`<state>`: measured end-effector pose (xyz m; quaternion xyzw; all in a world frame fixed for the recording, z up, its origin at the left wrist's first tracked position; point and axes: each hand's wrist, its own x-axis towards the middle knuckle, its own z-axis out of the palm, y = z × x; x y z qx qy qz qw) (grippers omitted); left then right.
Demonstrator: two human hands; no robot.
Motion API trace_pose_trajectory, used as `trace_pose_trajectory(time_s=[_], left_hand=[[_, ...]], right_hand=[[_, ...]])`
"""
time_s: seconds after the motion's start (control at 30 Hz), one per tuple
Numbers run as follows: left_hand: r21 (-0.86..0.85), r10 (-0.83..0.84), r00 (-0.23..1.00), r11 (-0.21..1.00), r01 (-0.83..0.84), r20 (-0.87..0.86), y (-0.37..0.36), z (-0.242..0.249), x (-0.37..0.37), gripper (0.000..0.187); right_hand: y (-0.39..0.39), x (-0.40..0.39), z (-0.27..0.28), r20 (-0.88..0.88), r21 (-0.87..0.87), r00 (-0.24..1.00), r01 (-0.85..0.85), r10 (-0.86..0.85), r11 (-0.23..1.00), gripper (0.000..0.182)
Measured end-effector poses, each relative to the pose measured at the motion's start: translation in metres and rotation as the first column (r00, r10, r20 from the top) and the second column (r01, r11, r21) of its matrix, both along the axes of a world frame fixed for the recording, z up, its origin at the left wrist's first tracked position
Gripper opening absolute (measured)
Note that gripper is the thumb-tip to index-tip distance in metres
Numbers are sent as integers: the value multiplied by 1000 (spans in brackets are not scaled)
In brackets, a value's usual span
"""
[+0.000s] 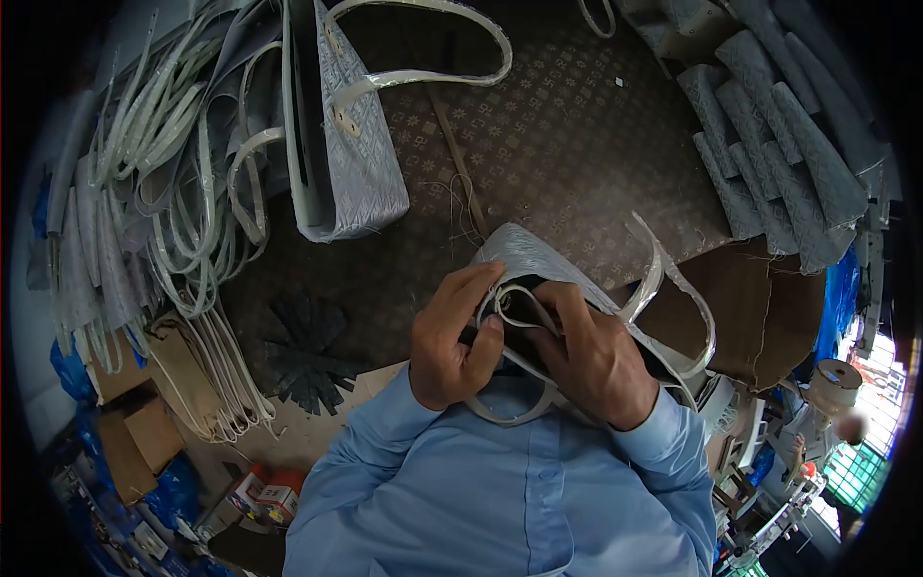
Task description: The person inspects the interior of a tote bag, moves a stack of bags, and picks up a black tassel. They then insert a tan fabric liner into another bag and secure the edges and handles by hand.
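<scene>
Close to my chest is a silver-grey patterned handbag (543, 252), its opening turned toward me. My left hand (450, 337) grips the bag's left rim, with the thumb at the opening and the fingers around the outside. The fingers of my right hand (604, 361) are curled over the rim into the opening, and their tips are partly hidden. Between the hands a pale edge strip (519, 294) curves inside the bag. One shiny strap (707, 332) loops out to the right, and another strap (510, 420) hangs below my hands.
A second silver-grey handbag (370, 183) stands on the brown patterned table (538, 125). Grey pieces with pale straps (183, 192) hang at the left. Several rolled grey pieces (760, 135) are stacked at the right. Dark strips (312, 351) lie near the table's front edge.
</scene>
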<state>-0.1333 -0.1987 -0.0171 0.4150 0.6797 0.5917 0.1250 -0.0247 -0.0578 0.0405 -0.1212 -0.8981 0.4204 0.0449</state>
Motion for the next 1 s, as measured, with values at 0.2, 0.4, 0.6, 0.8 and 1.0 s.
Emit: trace_pose_trajectory(time_s=[0.2,0.4,0.6,0.8,1.0], left_hand=[[4,24,999,1000,-24,21,-2,0,1,39],[-1,6,999,1000,-6,44,0,1,3,40],[40,16,992,999,-21,122,-3,-5,6,41],[112,-101,953,991,72,286,-4,-13,1,48],[128,-138,947,986,104,292,-4,-19,-2,51]], right_hand=[[-8,3,-7,-54,228,998,-18,31,974,19],[-14,13,-6,19,152,995,91,-95,984,14],[-14,14,-2,26,185,999,28,-33,982,14],[-12,5,3,118,193,993,-23,0,981,14],[-6,-6,12,146,193,984,-132,104,972,12]])
